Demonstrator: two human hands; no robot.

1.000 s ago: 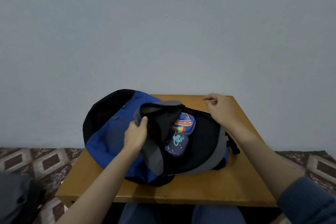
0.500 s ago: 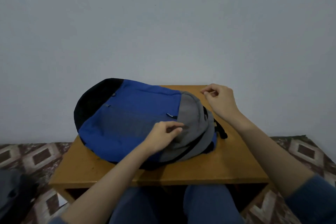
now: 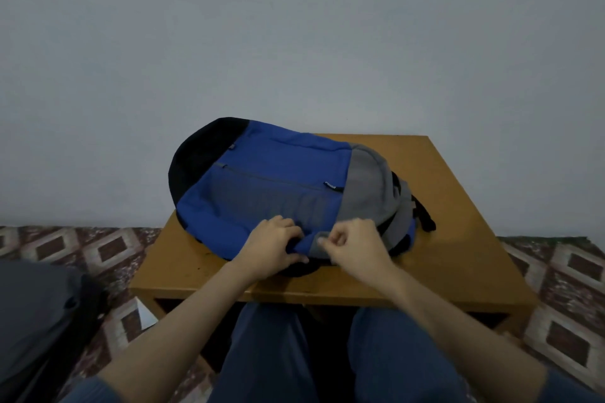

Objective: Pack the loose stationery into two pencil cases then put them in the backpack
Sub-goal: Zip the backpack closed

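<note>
A blue, grey and black backpack (image 3: 278,186) lies flat on the small wooden table (image 3: 451,239), its flap down over the main opening. No pencil case shows; the inside is hidden. My left hand (image 3: 273,247) grips the near edge of the backpack's blue fabric. My right hand (image 3: 355,244) is just to its right at the grey near edge, fingers curled and pinching something small there, too small to make out.
The table stands against a plain grey wall. A patterned rug (image 3: 556,271) covers the floor on both sides. A dark grey bag (image 3: 36,321) sits on the floor at the lower left. My knees (image 3: 271,337) are under the table's near edge.
The open flap came down and hid the two pencil cases. My right hand moved from the backpack's far right side to its near edge, beside my left hand.
</note>
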